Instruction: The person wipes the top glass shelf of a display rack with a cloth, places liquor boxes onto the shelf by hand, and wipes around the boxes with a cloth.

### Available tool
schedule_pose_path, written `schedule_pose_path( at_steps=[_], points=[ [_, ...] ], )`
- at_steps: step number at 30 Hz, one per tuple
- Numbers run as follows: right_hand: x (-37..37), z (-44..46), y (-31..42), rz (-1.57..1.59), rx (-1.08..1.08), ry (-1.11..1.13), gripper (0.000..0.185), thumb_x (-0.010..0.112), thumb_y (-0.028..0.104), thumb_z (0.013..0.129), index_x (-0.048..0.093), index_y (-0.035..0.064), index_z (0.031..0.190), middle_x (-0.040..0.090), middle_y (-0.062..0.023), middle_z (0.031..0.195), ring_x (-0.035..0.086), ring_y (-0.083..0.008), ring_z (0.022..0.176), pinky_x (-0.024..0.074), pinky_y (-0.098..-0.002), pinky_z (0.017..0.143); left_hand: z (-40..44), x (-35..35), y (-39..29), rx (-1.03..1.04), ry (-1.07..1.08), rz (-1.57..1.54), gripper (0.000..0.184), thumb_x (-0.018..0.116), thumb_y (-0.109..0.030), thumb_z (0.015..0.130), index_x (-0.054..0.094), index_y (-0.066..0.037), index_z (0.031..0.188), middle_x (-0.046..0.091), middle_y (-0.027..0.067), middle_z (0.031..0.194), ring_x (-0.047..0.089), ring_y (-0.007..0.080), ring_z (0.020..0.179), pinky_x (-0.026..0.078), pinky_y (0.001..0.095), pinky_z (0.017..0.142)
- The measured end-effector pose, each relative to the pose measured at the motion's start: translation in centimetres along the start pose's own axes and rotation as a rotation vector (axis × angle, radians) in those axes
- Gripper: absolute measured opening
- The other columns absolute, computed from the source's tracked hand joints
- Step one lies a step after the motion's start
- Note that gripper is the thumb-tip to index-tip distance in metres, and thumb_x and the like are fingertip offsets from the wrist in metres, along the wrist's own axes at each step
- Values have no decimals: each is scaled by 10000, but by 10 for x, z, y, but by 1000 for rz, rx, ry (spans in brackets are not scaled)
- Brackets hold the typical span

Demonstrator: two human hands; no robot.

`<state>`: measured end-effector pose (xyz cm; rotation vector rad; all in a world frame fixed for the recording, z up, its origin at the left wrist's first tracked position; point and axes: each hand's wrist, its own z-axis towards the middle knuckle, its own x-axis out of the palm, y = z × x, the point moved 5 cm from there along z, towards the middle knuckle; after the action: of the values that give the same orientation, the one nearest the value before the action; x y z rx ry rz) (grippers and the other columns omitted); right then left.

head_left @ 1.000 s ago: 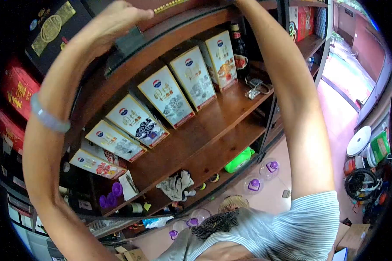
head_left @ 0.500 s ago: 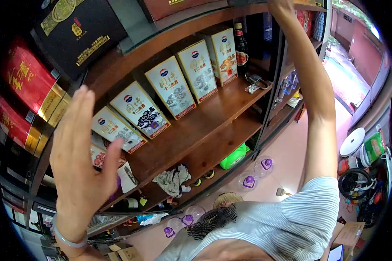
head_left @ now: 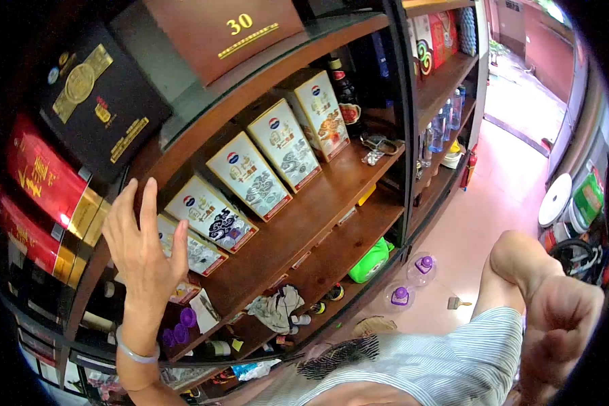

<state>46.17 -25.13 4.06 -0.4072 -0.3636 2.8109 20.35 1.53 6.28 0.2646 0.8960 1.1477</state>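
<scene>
My left hand is raised in front of the shelf unit, fingers stretched and thumb apart, with nothing in it. A pale bangle circles that wrist. Behind the fingers stands a row of white gift boxes, including one with a dark cloud print and a silver-grey one. My right hand is bent back close to the camera at the lower right, away from the shelves. Its fingers look curled in, and whatever they may hold is hidden.
Red boxes, a black box and a brown box marked 30 fill the left and upper shelves. A crumpled cloth and green jug lie lower. Purple-capped bottles and a brush are on the floor.
My right hand has come down from the upper shelf to beside my shoulder. My left hand stays open by the shelf, now appearing smaller. The view has shifted, showing the 30 box.
</scene>
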Motion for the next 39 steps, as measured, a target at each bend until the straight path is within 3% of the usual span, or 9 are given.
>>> schedule_pose_path(
  at_steps=[4,9,21,23,26,27,29,39],
  points=[
    [-6,1,17,-45,-14,13,180,529,167,870,599,49,987,572,-47,733,548,-127,579,387,-264,559,0,16,-4,-23,-100,107,658,686,-211,753,426,12,1315,464,238,1202,464,370,1044,368,443,883],
    [-14,-5,25,-83,-6,15,223,510,130,865,587,85,1069,591,-58,856,569,-94,653,380,-277,686,12,15,-6,-67,-143,92,646,663,-239,793,411,53,1311,486,189,1002,458,326,854,387,404,754],
    [-32,-34,36,-122,-5,-95,443,463,43,852,558,171,1265,637,-84,1151,619,-16,829,365,-306,990,24,15,-7,-89,-129,195,557,689,-242,748,491,69,1165,428,176,900,421,315,792,365,418,730],
    [-29,-33,33,-141,-120,-138,478,419,-10,837,563,159,1261,621,-59,1191,589,-12,682,454,-228,767,23,15,-7,-145,-84,149,549,681,-217,746,483,71,1169,441,190,925,437,336,836,366,430,759],
    [-18,-32,24,-115,-369,-332,485,387,-39,837,584,146,1240,606,-45,1221,559,-17,611,361,-157,510,23,15,-6,-145,-85,146,560,687,-225,738,482,72,1165,436,189,922,428,331,826,362,426,750],
    [-12,-22,19,-112,-330,-319,484,387,-48,837,593,143,1230,601,-46,1228,573,-12,630,295,-150,458,22,15,-7,-145,-89,154,571,689,-236,734,480,74,1166,433,191,922,426,329,829,359,429,746],
    [-12,-21,21,-74,-259,-232,521,386,-82,817,592,153,1234,583,-47,1253,594,-1,761,257,-143,418,22,15,-6,-153,-90,144,572,688,-241,737,479,74,1166,432,192,920,425,330,830,358,428,746],
    [-25,-24,0,-167,-292,-190,250,429,19,858,588,14,1051,575,-83,936,560,-115,675,359,-255,526,21,13,0,-133,-136,89,525,676,-286,751,525,64,1112,439,166,878,437,316,804,371,413,707]
  ],
)
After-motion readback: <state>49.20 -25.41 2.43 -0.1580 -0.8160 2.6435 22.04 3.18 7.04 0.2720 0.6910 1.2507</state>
